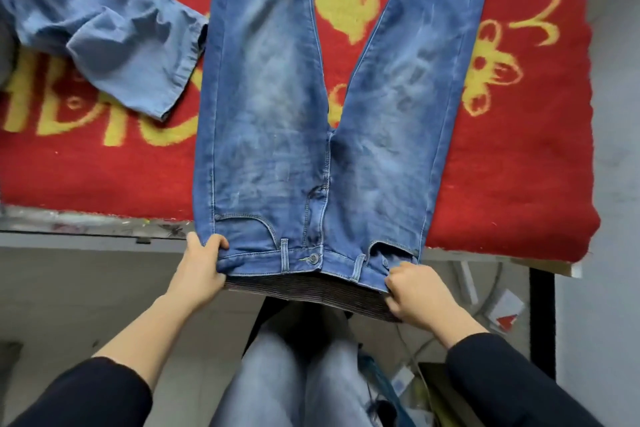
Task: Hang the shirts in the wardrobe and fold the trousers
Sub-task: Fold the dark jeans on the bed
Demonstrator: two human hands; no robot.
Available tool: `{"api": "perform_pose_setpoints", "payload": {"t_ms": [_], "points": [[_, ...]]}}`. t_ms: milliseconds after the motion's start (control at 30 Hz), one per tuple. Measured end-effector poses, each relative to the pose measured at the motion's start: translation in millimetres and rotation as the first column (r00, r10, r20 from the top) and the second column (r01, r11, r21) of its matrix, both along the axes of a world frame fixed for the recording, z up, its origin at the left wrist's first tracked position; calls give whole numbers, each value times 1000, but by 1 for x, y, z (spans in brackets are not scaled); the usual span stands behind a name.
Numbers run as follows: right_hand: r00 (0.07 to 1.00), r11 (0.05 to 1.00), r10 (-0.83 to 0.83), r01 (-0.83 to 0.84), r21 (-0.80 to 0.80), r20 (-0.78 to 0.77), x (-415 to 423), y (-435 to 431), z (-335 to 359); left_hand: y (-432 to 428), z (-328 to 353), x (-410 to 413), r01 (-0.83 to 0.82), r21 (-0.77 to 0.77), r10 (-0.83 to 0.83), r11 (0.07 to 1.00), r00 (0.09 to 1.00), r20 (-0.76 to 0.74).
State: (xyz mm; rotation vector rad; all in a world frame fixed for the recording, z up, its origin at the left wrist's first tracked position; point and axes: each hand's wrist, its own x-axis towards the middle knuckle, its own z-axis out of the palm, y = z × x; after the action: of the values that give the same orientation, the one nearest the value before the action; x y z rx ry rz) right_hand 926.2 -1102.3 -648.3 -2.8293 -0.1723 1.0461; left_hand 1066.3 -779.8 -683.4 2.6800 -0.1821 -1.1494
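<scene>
A pair of faded blue jeans (284,121) lies flat, front side up, on a red blanket (519,166), legs spread away from me and waistband hanging just over the near edge. My left hand (201,267) grips the waistband's left corner, thumb on top. At the right corner my right hand (415,291) pinches the waistband with curled fingers. A light blue shirt (114,42) lies crumpled on the blanket at the upper left, its hem touching the left trouser leg.
The red blanket with yellow patterns covers a table whose metal edge (86,229) shows at the near left. A black table leg (542,322) stands at the right. Boxes and clutter (433,388) sit on the floor below. My legs are visible under the waistband.
</scene>
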Motion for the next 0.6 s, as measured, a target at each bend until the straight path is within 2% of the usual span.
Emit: {"api": "perform_pose_setpoints", "payload": {"t_ms": [33, 100, 167, 233, 267, 333, 400, 500, 600], "points": [[992, 999, 30, -32, -18, -124, -4, -4, 1, 1, 1, 2, 15, 32, -16, 999, 1000, 27], [919, 995, -69, 38, -88, -388, -12, -11, -2, 0, 0, 6, 32, 134, -37, 990, 999, 36], [845, 967, -255, 225, -121, -469, -13, -20, -5, -3, -1, 5, 49, 257, -47, 965, 999, -15], [811, 897, -430, 432, -89, -396, -4, -34, -10, -12, -2, -1, 24, 324, -14, 946, 999, -32], [801, 853, -507, 518, -56, -318, 2, -43, -13, -20, -2, -6, -28, 307, 27, 951, 1000, 7], [741, 750, -654, 661, -2, -156, 21, -61, -16, -47, 1, -20, -120, 182, 97, 976, 986, 134], [620, 619, -784, 785, 33, -42, 44, -77, -19, -87, 4, -40, -118, 37, 109, 992, 975, 196], [444, 445, -895, 888, 113, 31, 74, -96, -27, -153, 4, -71, -87, -139, 111, 986, 978, 178], [335, 335, -942, 932, 136, 21, 92, -106, -31, -219, 1, -94, -131, -296, 148, 946, 988, 36]]}}
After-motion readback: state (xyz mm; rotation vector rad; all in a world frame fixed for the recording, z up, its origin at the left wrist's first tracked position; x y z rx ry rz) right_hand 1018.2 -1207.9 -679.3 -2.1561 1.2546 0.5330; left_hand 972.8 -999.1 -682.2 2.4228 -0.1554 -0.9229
